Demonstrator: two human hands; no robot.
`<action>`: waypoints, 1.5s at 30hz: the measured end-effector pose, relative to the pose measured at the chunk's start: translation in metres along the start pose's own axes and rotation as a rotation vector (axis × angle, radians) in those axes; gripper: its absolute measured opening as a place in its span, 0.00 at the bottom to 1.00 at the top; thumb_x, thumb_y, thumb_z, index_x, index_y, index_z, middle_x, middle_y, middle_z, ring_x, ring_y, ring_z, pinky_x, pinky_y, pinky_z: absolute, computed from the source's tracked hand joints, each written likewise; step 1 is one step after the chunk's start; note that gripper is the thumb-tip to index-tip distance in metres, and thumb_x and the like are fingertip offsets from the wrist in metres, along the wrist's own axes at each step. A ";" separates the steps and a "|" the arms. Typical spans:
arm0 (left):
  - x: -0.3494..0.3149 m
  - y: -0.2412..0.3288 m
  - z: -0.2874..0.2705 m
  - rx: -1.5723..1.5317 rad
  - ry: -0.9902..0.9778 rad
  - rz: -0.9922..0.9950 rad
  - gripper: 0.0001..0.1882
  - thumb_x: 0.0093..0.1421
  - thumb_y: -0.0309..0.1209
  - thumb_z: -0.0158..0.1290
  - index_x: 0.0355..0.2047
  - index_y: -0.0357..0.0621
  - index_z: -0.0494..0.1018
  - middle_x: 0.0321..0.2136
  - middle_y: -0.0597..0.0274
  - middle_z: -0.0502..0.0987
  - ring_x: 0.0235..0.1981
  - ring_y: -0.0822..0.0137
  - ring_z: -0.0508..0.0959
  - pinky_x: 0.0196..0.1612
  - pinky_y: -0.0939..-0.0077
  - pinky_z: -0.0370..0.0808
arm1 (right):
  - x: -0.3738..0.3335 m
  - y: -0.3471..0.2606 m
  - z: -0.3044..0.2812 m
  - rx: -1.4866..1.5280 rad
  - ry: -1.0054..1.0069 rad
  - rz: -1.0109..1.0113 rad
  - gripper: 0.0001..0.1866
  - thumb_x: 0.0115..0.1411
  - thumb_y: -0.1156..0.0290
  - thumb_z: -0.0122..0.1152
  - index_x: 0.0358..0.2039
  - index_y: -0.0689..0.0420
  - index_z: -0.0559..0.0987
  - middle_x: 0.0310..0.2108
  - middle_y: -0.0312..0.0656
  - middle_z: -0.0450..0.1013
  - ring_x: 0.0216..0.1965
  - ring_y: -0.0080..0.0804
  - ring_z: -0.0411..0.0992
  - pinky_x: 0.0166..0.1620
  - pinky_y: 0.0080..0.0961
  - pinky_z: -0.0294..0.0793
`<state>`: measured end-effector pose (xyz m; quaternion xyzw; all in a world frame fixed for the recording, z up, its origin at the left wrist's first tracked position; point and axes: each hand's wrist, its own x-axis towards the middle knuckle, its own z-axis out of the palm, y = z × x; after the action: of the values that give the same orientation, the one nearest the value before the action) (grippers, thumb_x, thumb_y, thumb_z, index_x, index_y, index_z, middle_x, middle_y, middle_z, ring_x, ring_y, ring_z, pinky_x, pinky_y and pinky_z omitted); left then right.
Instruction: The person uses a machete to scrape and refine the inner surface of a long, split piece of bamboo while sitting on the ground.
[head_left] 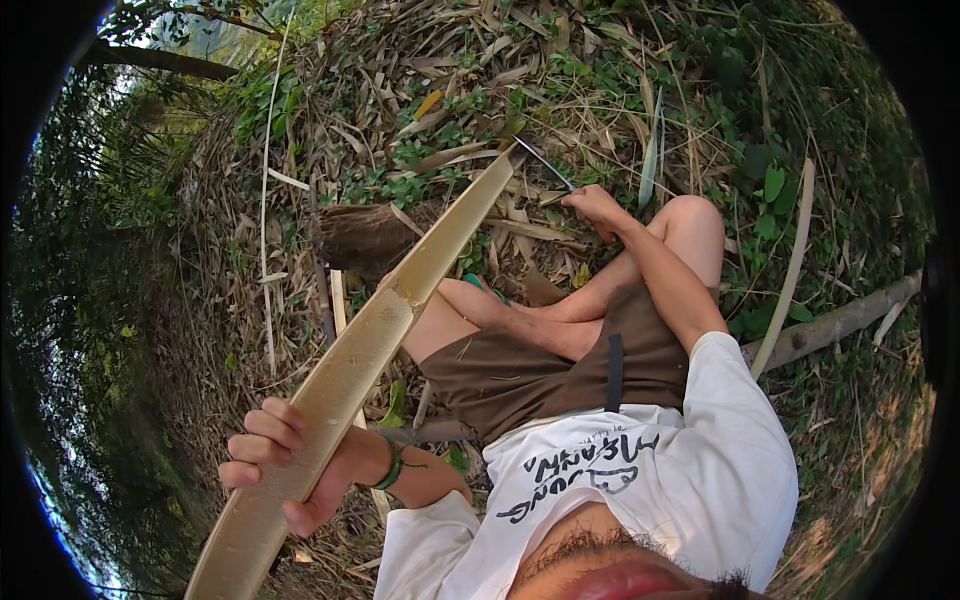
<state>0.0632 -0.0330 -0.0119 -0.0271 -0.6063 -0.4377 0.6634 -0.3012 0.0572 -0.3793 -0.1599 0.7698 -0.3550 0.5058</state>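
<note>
A long split bamboo strip (352,368) runs diagonally from the lower left to the upper middle, its pale hollow inner side facing up and a node partway along. Wrapped round its near part is my left hand (338,482), fingers over one edge and thumb on the other side. My right hand (597,208) is closed on a knife, its handle mostly hidden in the fist. The thin knife blade (545,164) points up and left, its tip at the strip's narrow far end; whether it touches or cuts in, I cannot tell.
My bent legs (575,325) are crossed beneath the strip. A short brown log (368,238) lies past my left knee. Thin pale strips (267,200) lie left, a curved strip (795,260) and a grey branch (835,328) right. Dry leaves and green plants cover the ground.
</note>
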 end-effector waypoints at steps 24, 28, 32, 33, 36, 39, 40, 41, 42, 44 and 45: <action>-0.013 -0.002 0.035 0.174 0.299 0.055 0.22 0.50 0.47 0.51 0.39 0.46 0.63 0.23 0.66 0.56 0.22 0.70 0.59 0.27 0.73 0.60 | -0.234 -0.109 0.064 -0.103 -0.059 -0.811 0.18 0.59 0.56 0.63 0.30 0.61 0.76 0.09 0.39 0.57 0.12 0.31 0.54 0.20 0.31 0.57; -0.017 0.001 0.028 0.165 0.271 0.061 0.23 0.51 0.48 0.51 0.40 0.46 0.63 0.23 0.66 0.57 0.22 0.70 0.60 0.27 0.73 0.62 | -0.225 -0.091 0.052 -0.072 0.023 -0.656 0.20 0.60 0.53 0.63 0.29 0.61 0.79 0.09 0.37 0.59 0.13 0.25 0.56 0.20 0.29 0.56; -0.019 0.001 0.022 0.164 0.281 0.042 0.22 0.51 0.47 0.51 0.39 0.47 0.63 0.23 0.66 0.58 0.22 0.69 0.62 0.27 0.72 0.64 | -0.224 -0.066 0.047 -0.028 0.018 -0.632 0.20 0.61 0.54 0.62 0.29 0.62 0.79 0.10 0.35 0.56 0.15 0.22 0.53 0.20 0.28 0.54; -0.018 0.001 0.020 0.162 0.260 0.041 0.22 0.51 0.47 0.51 0.40 0.47 0.63 0.23 0.66 0.58 0.22 0.69 0.62 0.27 0.72 0.65 | -0.228 -0.065 0.045 -0.067 0.024 -0.631 0.20 0.61 0.54 0.62 0.29 0.62 0.78 0.10 0.34 0.55 0.15 0.21 0.52 0.20 0.27 0.53; -0.014 0.002 0.011 0.082 0.112 0.020 0.22 0.49 0.47 0.51 0.39 0.47 0.65 0.23 0.66 0.59 0.23 0.69 0.62 0.28 0.71 0.64 | -0.238 -0.060 0.036 -0.119 0.037 -0.625 0.20 0.62 0.55 0.61 0.30 0.62 0.78 0.11 0.33 0.54 0.16 0.20 0.52 0.20 0.26 0.52; -0.010 0.000 0.008 0.042 0.043 0.008 0.23 0.48 0.48 0.51 0.39 0.47 0.66 0.23 0.65 0.59 0.23 0.69 0.62 0.29 0.71 0.63 | -0.241 -0.051 0.033 -0.055 0.042 -0.617 0.20 0.62 0.55 0.61 0.31 0.63 0.78 0.10 0.34 0.54 0.16 0.19 0.51 0.20 0.26 0.51; -0.009 0.000 0.008 0.041 0.039 0.007 0.23 0.48 0.48 0.51 0.39 0.47 0.66 0.23 0.65 0.59 0.23 0.69 0.62 0.29 0.70 0.64 | -0.245 -0.051 0.033 -0.047 0.045 -0.616 0.20 0.63 0.55 0.61 0.31 0.63 0.78 0.10 0.34 0.54 0.16 0.19 0.51 0.20 0.27 0.51; -0.009 0.000 0.009 0.050 0.067 0.012 0.23 0.48 0.48 0.51 0.39 0.47 0.66 0.23 0.65 0.59 0.23 0.69 0.62 0.29 0.70 0.64 | -0.249 -0.050 0.033 -0.037 0.051 -0.613 0.20 0.63 0.55 0.60 0.32 0.63 0.78 0.10 0.34 0.54 0.15 0.19 0.51 0.20 0.27 0.51; -0.010 -0.001 0.010 0.058 0.094 0.017 0.23 0.48 0.48 0.51 0.39 0.47 0.66 0.23 0.65 0.59 0.23 0.69 0.62 0.29 0.70 0.64 | -0.255 -0.051 0.035 -0.019 0.035 -0.619 0.20 0.63 0.55 0.60 0.32 0.63 0.78 0.10 0.34 0.54 0.15 0.19 0.51 0.20 0.27 0.51; -0.011 -0.003 0.016 0.078 0.163 0.030 0.23 0.49 0.47 0.51 0.40 0.47 0.65 0.23 0.65 0.59 0.23 0.69 0.63 0.28 0.71 0.64 | -0.267 -0.055 0.043 0.019 0.009 -0.626 0.20 0.64 0.55 0.60 0.32 0.63 0.78 0.10 0.35 0.54 0.15 0.19 0.51 0.20 0.27 0.51; -0.012 -0.002 0.021 0.100 0.203 0.036 0.23 0.49 0.46 0.52 0.40 0.47 0.64 0.23 0.66 0.59 0.22 0.69 0.63 0.27 0.71 0.65 | -0.273 -0.059 0.049 0.010 0.014 -0.668 0.20 0.63 0.55 0.60 0.30 0.62 0.77 0.09 0.35 0.55 0.14 0.20 0.52 0.20 0.27 0.53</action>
<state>0.0471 -0.0155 -0.0176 0.0396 -0.5564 -0.3954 0.7297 -0.1448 0.1629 -0.1674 -0.3985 0.6766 -0.5058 0.3571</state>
